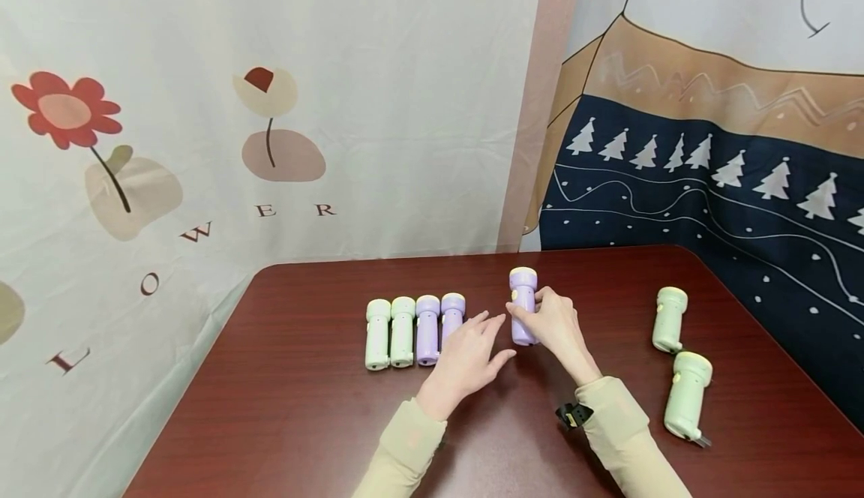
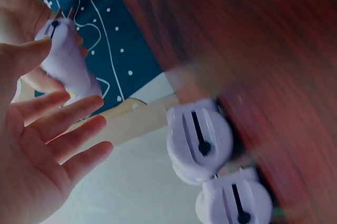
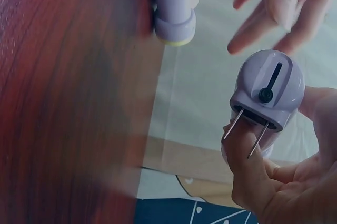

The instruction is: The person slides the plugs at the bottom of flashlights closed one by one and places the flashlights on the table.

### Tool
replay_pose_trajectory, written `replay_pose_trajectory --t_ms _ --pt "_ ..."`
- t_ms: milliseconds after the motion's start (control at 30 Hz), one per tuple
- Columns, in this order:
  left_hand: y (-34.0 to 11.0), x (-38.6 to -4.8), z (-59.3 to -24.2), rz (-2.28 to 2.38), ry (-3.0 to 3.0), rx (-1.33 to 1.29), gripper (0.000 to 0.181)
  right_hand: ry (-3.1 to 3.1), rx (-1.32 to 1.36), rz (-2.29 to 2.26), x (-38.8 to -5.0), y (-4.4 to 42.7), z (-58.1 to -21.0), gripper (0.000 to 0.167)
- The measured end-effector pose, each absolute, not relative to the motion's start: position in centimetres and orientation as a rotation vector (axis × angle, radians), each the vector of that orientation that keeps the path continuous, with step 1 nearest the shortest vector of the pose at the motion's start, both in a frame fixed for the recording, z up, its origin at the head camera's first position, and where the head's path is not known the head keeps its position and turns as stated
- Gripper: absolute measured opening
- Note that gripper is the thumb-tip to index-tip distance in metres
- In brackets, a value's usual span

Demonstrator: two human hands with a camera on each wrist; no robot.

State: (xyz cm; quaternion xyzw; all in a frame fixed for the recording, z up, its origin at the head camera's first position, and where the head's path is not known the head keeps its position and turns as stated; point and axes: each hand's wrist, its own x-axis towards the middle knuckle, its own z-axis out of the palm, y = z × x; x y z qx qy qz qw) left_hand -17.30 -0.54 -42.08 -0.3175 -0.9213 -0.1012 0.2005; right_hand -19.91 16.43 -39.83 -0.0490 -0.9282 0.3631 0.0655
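Head view: pinching a purple cylindrical plastic flashlight point(image 1: 523, 295) in the right hand point(image 1: 556, 327), just right of a matching green-and-purple flashlight row point(image 1: 427, 331), probably sorted by colour. Gripping the barrel, perhaps leaving the slim metal prongs point(image 3: 258, 140) uncovered; spreading the empty left hand point(image 1: 466, 359).

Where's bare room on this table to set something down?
Bare table lies left of the row of four flashlights, and between the right hand and the two rightmost green flashlights. It's crowded along the row, by the left hand.

On the pale cloth point(image 1: 418, 108) behind the bench point(image 1: 304, 423), 5 dark red letters point(image 1: 265, 211) read L, O, W, E, R.
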Motion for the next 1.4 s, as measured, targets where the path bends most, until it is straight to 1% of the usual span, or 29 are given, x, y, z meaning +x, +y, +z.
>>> replay_pose_trajectory --t_ms 200,367,667,1167,1400 --pt "0.3 -16.9 -42.2 -0.247 -2.58 -0.838 0.062 -2.77 -0.141 1.102 -19.8 15.9 -40.1 0.056" --pt "0.7 -16.9 -42.5 -0.249 -2.561 -0.784 0.063 -2.759 -0.154 1.109 -19.8 15.7 -40.2 0.055" --pt "1.1 -17.2 -43.0 -0.268 -2.485 -0.724 0.06 -2.766 -0.152 1.141 -19.6 15.1 -40.0 0.057" --pt "0.9 -17.2 -43.3 -0.271 -2.415 -0.701 0.057 -2.76 -0.129 1.128 -19.4 14.7 -40.0 0.055" --pt "0.9 -17.4 -43.5 -0.269 -2.361 -0.705 0.05 -2.757 -0.112 1.097 -19.3 14.5 -40.1 0.056"
